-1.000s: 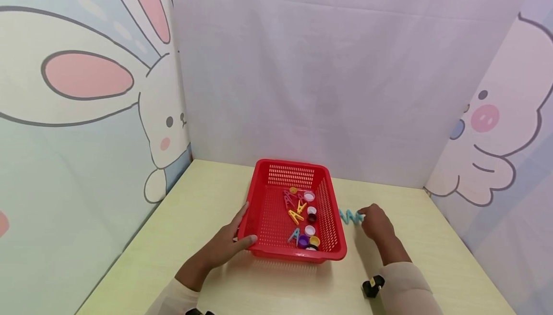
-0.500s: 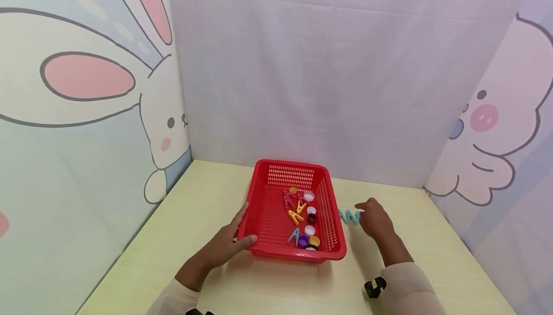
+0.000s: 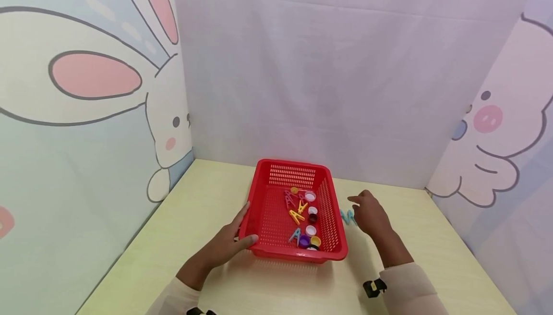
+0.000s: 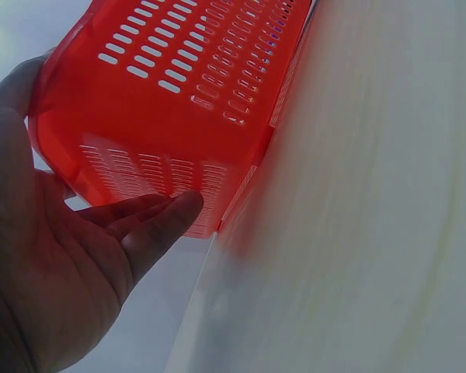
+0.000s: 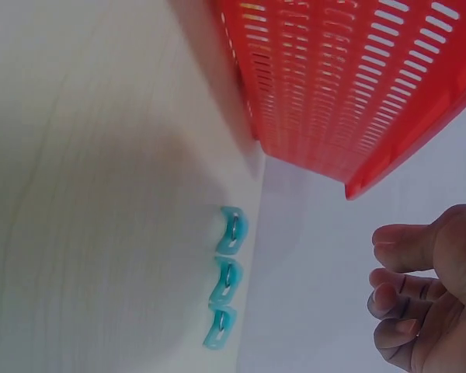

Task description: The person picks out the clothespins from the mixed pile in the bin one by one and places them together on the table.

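A red basket [image 3: 269,219] stands on the table. My left hand [image 3: 224,245] holds its near left corner, the thumb over the rim; the left wrist view shows fingers [image 4: 159,225] against the outer wall. Inside lie blue [image 3: 295,236], yellow [image 3: 296,216] and pink clothespins [image 3: 288,199], with several bottle caps [image 3: 310,230]. Right of the basket, three blue clothespins [image 5: 227,281] lie in a row on the table. Over them is my right hand [image 3: 372,216], fingers loosely bent and holding nothing; it partly hides the row in the head view.
The pale wooden table [image 3: 207,190] runs back to a white cloth backdrop [image 3: 345,89]. Side panels with cartoon rabbits [image 3: 168,113] and another cartoon animal [image 3: 501,127] stand left and right.
My right hand has moved a little up and left from the end of the clothespin row, and its index finger now points left. The left hand and basket have stayed put.
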`<state>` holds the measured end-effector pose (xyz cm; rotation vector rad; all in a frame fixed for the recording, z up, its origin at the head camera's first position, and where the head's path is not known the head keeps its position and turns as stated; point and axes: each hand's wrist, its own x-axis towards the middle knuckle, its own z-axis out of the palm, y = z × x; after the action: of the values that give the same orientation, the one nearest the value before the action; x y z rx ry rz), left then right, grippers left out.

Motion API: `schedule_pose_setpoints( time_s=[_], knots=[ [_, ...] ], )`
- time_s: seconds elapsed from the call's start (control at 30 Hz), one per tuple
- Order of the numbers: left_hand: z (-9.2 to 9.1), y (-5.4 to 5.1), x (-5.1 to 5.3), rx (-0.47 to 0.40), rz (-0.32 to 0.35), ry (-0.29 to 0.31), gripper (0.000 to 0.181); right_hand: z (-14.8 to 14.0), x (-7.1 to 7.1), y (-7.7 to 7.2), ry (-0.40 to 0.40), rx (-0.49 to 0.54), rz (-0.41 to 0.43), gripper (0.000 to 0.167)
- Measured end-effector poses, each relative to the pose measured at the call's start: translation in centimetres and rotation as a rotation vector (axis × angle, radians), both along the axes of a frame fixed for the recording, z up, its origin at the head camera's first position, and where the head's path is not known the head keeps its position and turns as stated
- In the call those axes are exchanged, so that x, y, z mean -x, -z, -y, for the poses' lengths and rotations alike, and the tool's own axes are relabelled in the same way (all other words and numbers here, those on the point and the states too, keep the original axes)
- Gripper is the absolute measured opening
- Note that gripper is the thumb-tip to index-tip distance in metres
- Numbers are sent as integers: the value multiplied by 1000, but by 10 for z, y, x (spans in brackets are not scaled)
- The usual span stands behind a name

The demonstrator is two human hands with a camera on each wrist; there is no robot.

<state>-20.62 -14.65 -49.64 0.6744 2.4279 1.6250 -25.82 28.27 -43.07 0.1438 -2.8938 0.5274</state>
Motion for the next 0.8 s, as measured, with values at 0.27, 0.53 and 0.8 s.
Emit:
schedule_pose_setpoints(
  time_s=[0.27,0.53,0.8],
  knots=[
    [-1,-1,0,1,15,-4,111,19,-4,-9,-18,-9,-32,36],
    [0,-1,0,3,7,-6,113,39,-7,-19,-7,-3,-39,37],
    [0,-2,0,1,10,-3,112,59,-9,-28,-36,46,-20,34]
  ],
)
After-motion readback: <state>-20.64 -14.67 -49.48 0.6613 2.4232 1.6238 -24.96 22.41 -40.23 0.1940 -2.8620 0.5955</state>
